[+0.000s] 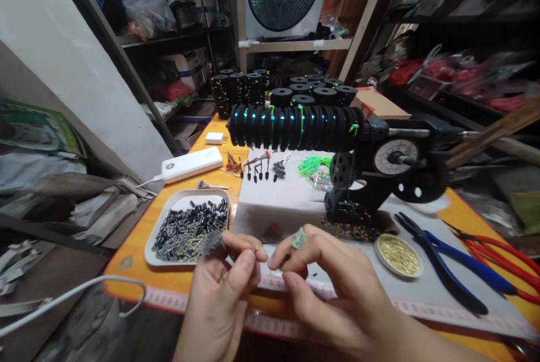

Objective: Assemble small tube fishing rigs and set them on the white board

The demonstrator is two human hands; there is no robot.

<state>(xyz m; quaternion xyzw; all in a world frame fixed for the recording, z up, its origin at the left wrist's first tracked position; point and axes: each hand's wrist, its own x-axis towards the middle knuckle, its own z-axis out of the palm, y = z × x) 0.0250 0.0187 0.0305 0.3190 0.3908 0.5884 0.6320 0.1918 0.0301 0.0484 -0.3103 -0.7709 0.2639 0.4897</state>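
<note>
My left hand pinches a tiny yellowish piece between thumb and index finger; its exact kind is too small to tell. A dark grey wrap sits around one of its fingers. Close beside it on the right, my right hand has curled fingers with the thumb near the fingertips. Whatever they hold is too small or hidden to make out. A pale green wrap is on one of its fingers. Left of the hands, a white tray holds many small black tubes and grey-yellow bits.
Behind the hands stands a winding machine carrying a row of black foam spools. To the right are a dish of gold beads, blue-black pliers and red-handled scissors. A white power bank lies back left.
</note>
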